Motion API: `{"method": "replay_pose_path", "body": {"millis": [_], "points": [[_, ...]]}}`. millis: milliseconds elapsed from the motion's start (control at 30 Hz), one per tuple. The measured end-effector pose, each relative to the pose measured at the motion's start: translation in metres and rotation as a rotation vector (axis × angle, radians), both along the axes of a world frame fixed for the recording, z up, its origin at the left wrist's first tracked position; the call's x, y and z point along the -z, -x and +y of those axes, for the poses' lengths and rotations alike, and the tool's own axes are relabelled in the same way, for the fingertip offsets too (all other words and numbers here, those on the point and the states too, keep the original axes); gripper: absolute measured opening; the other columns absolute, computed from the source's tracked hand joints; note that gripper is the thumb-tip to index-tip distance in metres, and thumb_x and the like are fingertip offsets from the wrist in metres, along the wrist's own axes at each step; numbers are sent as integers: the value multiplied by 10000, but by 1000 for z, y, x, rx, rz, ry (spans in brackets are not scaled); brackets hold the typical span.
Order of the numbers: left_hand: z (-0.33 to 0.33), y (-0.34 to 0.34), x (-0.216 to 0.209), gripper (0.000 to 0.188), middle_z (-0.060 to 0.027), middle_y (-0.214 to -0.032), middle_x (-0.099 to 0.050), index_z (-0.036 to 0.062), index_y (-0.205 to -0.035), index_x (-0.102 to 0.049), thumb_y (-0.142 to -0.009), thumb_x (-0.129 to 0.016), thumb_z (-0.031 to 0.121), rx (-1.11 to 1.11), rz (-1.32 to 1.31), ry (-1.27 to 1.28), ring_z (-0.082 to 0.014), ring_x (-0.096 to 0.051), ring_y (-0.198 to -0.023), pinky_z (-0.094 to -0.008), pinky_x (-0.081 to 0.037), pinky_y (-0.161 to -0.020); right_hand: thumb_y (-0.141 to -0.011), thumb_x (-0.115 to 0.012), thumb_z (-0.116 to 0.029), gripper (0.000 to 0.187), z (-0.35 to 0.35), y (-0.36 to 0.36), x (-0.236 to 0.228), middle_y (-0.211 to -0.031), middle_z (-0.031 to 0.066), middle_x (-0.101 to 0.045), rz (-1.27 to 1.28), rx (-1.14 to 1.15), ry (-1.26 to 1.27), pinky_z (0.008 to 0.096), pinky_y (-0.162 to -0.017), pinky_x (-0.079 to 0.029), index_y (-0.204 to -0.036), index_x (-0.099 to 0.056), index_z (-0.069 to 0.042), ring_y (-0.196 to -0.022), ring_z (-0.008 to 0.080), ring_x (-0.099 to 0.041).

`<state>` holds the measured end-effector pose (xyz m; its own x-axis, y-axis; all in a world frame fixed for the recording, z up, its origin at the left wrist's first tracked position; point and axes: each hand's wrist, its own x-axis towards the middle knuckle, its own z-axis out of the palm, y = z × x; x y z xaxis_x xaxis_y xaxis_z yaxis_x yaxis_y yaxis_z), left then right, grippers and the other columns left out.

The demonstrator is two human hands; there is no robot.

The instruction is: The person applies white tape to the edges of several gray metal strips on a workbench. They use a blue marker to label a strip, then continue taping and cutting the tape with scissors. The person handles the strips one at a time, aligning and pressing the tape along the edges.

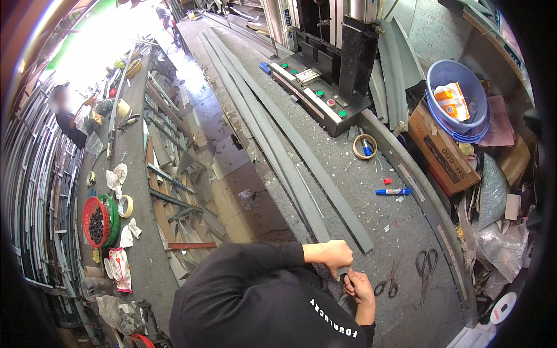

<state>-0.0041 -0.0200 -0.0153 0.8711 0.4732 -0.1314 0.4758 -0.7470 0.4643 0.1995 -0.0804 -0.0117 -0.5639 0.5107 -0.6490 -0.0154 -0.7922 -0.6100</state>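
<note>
Black sweater [249, 296]: is filling the near edge, running out of view below and hiding part of the bench [342, 180].
Right hand [360, 288]: is curling its fingers just beside the left hand, near a small dark piece [342, 271]; I am failing to tell whether they are pinching it.
Left hand [332, 255]: is closing around the near end of a grey strip [316, 223], covering that end.
Grey strip: is lying along the bench, its far part blending with its neighbour.
2nd strip [348, 223]: is lying to the right, its near end showing fully.
2 scissors [426, 269]: are lying right of the right hand, the nearer pair's blades blending into the dark bench.
Blue marker [393, 191]: is lying beyond, near a red cap [387, 181].
Tape roll [355, 146]: is encircling another blue pen [365, 146].
Black machine [354, 64]: is standing farther off, its top leaving the frame.
Far person [69, 119]: is showing only partly, lower body hidden behind clutter.
</note>
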Motion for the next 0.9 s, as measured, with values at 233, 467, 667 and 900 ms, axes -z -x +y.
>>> {"method": "replay_pose_path", "body": {"millis": [233,467,667,900], "points": [[0,3,5,439,-113,-678,-668,93,-784,-705,-571,-784,469,40,-55,-34,-332,-671,-685,-433,-533,-609,-1001,-521,-340,428,-9,-14,-9,-436,-45,-372,-67,-30,4,227,-378,-234,-657,-485,-87,-341,63,-291],[-3,4,-1,459,-120,-694,-671,86,-770,-708,-573,-786,493,8,-65,9,-336,-672,-706,-438,-533,-617,-993,-532,-357,429,-21,-26,-14,-440,-45,-381,-61,-23,17,228,-372,-228,-656,-498,-93,-345,61,-304],[8,2,-12,546,-160,-721,-670,49,-805,-705,-649,-741,570,43,98,74,-362,-676,-736,-456,-541,-628,-1031,-447,-306,419,-29,-25,-12,-654,44,-608,-166,-38,-313,276,-601,-466,-826,-635,8,-595,138,-565],[20,-11,-21,574,-153,-614,-635,72,-798,-733,-663,-712,630,34,145,106,-341,-655,-645,-422,-532,-601,-904,-648,-265,265,-53,-75,-3,-887,132,-644,-1261,760,-708,379,-756,-475,-998,-608,-21,-826,259,-623]]}}
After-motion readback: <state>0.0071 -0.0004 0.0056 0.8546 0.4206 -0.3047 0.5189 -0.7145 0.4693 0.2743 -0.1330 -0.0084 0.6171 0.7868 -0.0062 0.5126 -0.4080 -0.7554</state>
